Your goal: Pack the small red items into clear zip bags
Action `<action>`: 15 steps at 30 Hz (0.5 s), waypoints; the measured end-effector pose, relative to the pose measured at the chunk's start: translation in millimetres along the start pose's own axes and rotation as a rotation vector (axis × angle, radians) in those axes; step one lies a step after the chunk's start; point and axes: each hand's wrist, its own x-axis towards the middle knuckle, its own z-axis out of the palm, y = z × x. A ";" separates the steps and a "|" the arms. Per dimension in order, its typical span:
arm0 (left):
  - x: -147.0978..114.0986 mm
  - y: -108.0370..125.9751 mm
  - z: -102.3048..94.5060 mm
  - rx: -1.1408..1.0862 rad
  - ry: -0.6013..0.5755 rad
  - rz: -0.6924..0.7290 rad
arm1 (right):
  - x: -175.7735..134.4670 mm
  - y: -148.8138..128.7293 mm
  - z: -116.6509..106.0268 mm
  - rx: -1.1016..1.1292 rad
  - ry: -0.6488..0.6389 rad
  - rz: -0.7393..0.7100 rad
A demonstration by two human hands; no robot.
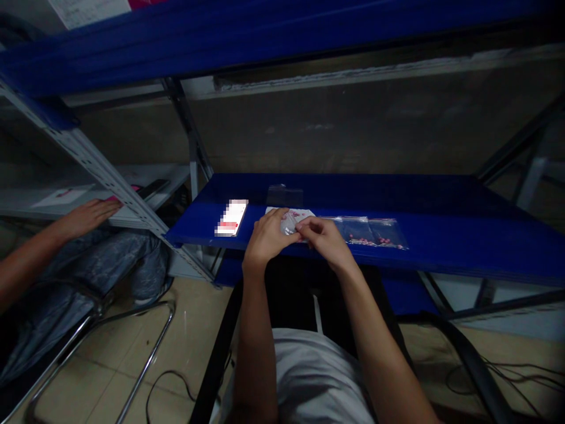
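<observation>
My left hand [268,237] is curled around a small clear plastic bag [289,224] close to the shelf's front edge. From the other side, my right hand [324,238] pinches at the bag with thumb and forefinger; whether a bead is also in that pinch is too small to tell. Beneath and behind the bag lies a white sheet [309,212] with small pink bits on it, partly covered by my hands. To the right, clear zip bags [355,230] lie in a row with small pinkish beads [364,241] gathered near their lower ends.
A lit phone [232,218] lies left of my hands on the blue shelf [450,229]. Another clear bag [285,195] lies behind the sheet. A blue upper shelf [273,41] crosses overhead. At left, another person's hand [90,216] rests by a grey upright [117,176].
</observation>
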 end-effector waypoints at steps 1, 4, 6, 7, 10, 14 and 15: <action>-0.2 -0.5 -0.3 -0.007 -0.001 -0.005 | -0.1 -0.3 0.4 -0.001 -0.007 0.002; -0.8 -0.5 -2.6 -0.021 0.004 0.001 | -2.2 -0.1 1.8 -0.001 -0.031 -0.012; -1.1 -1.3 -5.2 -0.039 0.007 0.012 | -4.3 1.0 2.0 -0.002 -0.063 -0.027; -1.4 -2.7 -6.6 -0.053 0.008 0.016 | -4.8 1.7 1.6 0.000 -0.082 -0.031; -2.9 -11.6 -10.4 -0.077 0.012 -0.002 | 1.4 4.6 -2.2 -0.019 -0.116 -0.023; -6.6 -28.8 -16.6 -0.022 0.043 -0.084 | 34.8 10.8 -0.7 -0.332 0.012 -0.120; -7.6 -32.3 -18.5 -0.006 0.051 -0.098 | 45.2 12.8 3.2 -0.449 0.025 -0.141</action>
